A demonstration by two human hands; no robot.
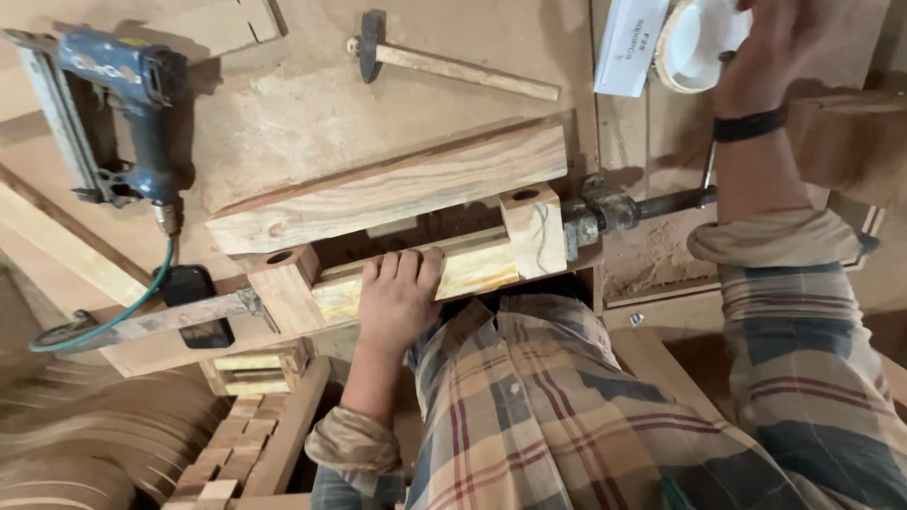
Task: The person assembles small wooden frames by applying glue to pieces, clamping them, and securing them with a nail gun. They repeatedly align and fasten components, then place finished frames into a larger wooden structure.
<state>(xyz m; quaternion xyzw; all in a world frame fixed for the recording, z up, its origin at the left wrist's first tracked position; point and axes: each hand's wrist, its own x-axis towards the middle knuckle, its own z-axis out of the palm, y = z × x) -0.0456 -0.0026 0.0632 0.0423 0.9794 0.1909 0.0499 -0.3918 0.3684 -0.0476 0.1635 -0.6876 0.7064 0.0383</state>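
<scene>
Blue pneumatic nail gun (123,104) lying far left, left hand (397,297) pressed flat, fingers together, on pale yellowish wooden block (463,269) clamped in wooden vise (397,203), right hand (770,42) upper right loosely curled on round white container (699,42), not sure if gripping.

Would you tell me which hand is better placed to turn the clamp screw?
The right hand, probably: its arm lies beside the clamp screw, while the left hand rests flat on the clamped wood block.

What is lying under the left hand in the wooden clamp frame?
The left hand presses a pale yellowish wood strip set inside the wooden clamp frame. The part of the strip beneath the palm is covered.
</scene>
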